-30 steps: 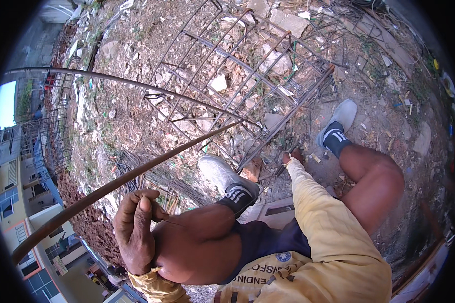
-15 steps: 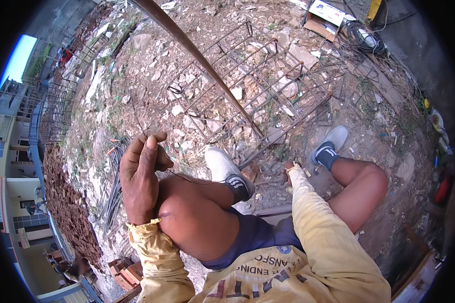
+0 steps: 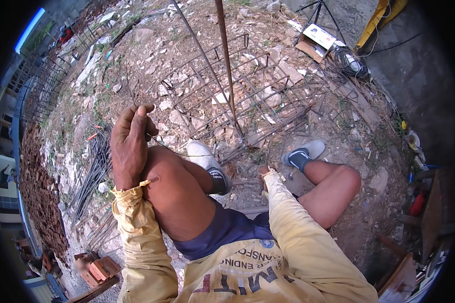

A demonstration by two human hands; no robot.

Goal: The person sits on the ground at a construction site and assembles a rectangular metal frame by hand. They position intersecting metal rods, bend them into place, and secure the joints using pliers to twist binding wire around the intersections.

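My left hand (image 3: pixel 128 151) is raised over my left knee, with thumb and fingers pinched on a thin dark tie wire (image 3: pixel 179 153). One end of the wire sticks up above the fingers; the other part curves right, past my left shoe. Low between my legs is my right hand (image 3: pixel 263 174), mostly covered by its yellow sleeve, so its fingers and anything in them are hidden. In front of my feet lies a rusty rebar frame (image 3: pixel 246 41) of crossed bars. A thick brown rod (image 3: pixel 228 76) and a thinner rod (image 3: pixel 201 50) rise from it at a slant.
Rubble and dry grass cover the ground. A bundle of dark rods (image 3: pixel 93 166) lies at left, with red bricks (image 3: pixel 103 267) nearer me. Far right are a white carton (image 3: pixel 319 36), a coil of black cable (image 3: pixel 350 61) and a tripod (image 3: pixel 316 12). A plank (image 3: pixel 359 103) lies beyond my right foot.
The whole view has shifted, and the thick rod now appears more upright, with the thinner rod visible beside it. My left hand keeps its pinch on the wire.
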